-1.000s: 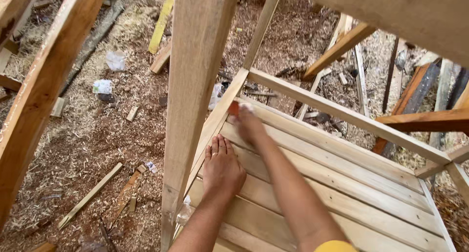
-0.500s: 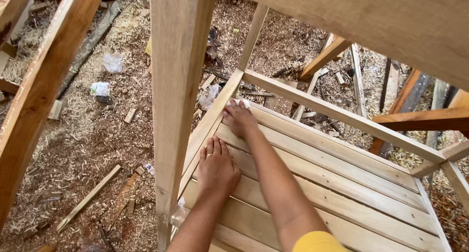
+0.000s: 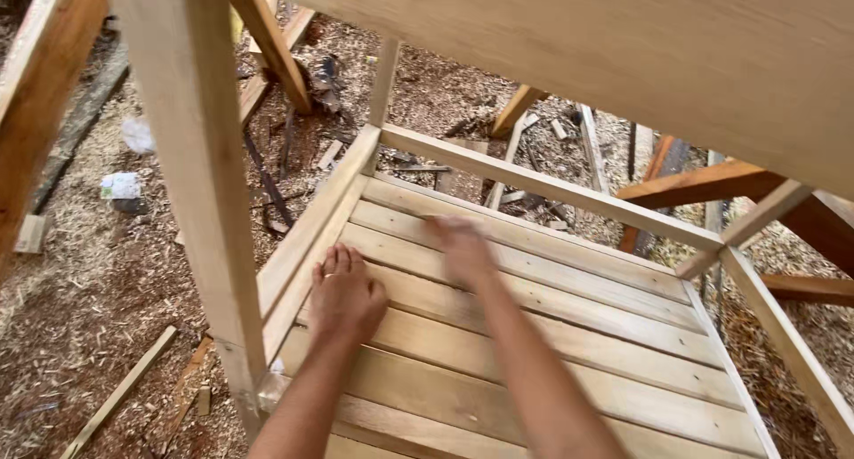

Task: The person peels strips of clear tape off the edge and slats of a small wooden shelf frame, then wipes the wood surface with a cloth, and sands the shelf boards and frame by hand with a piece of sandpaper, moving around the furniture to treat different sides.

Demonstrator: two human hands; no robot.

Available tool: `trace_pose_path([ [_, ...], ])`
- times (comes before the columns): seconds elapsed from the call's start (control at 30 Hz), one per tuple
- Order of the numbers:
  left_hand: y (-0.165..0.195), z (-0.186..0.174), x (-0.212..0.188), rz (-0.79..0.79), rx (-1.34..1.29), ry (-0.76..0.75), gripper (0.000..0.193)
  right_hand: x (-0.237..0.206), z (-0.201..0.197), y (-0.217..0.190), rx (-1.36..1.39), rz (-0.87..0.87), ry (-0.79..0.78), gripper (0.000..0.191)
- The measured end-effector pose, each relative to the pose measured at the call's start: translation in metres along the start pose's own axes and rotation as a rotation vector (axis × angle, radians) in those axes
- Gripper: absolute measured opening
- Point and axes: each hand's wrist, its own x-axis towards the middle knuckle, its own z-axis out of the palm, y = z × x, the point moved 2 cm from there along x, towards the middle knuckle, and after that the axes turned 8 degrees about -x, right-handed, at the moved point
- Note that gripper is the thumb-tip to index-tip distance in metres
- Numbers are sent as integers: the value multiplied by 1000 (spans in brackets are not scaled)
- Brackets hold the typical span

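Slatted shelf (image 3: 569,334) of pale planed boards sits low inside a square-posted wooden frame (image 3: 191,157), which stands on a floor (image 3: 89,281) littered with coarse sawdust and offcuts. The left hand (image 3: 345,292) lies flat on a near slat, fingers together, its grip holding nothing. The right hand (image 3: 463,245), blurred, rests open-palmed on a farther slat, grasping nothing.
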Motion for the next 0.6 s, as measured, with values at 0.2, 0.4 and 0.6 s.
trace_pose_path([
  [0.2, -15, 2, -1, 59, 9, 51, 68, -51, -11, -20, 289, 222, -335, 66],
  [0.4, 8, -4, -71, -10, 113, -96, 67, -298, -128, 204, -72, 861, -497, 53],
  [0.6, 20, -8, -136, 156, -297, 161, 64, -191, -52, 78, -64, 490, -602, 44],
])
